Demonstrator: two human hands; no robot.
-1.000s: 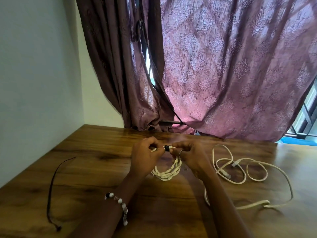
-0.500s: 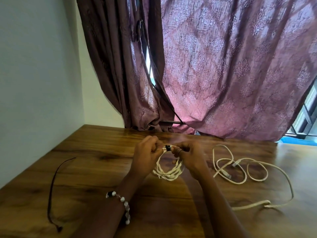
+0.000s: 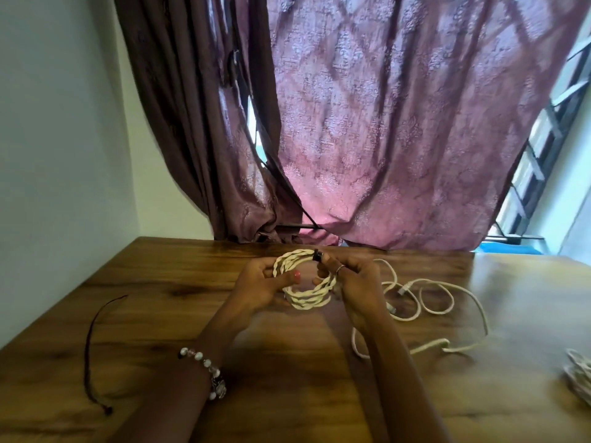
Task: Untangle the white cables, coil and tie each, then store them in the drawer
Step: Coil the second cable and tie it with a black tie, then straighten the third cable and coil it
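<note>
Held up just above the surface [image 3: 160, 282], near its far middle: coiled white cable [image 3: 303, 282], a twisted ring standing roughly on edge, its open face turned toward the camera. Bound at the top right by a small black tie [image 3: 317, 255]. Flanked by both grips, so the ring lies directly between them. Left hand [image 3: 259, 286] curled round the ring's left arc, thumb laid across into the opening. Right hand [image 3: 355, 282] curled round the right arc, fingertips pinching at or right beside the tie. Nearer to the tie: the right hand, by a clear margin. Probably the tie being snugged or checked, with the left merely steadying.

Just right of the right hand, lying flat: loose white cable [image 3: 447, 302], sprawled in open loops, a connector showing among them, long run trailing toward the near right. Not yet coiled, so likely next in line. At the extreme right edge, cut off by the frame: another pale bundle [image 3: 580, 375], apparently already wound. Well apart at the near left: thin dark cord [image 3: 91, 343], curved, possibly a spare tie.

No drawer in view. Beyond the far edge, maroon curtain [image 3: 399, 123] hanging down to the wood; plain wall [image 3: 57, 123] at left; barred window [image 3: 543, 161] at far right.
</note>
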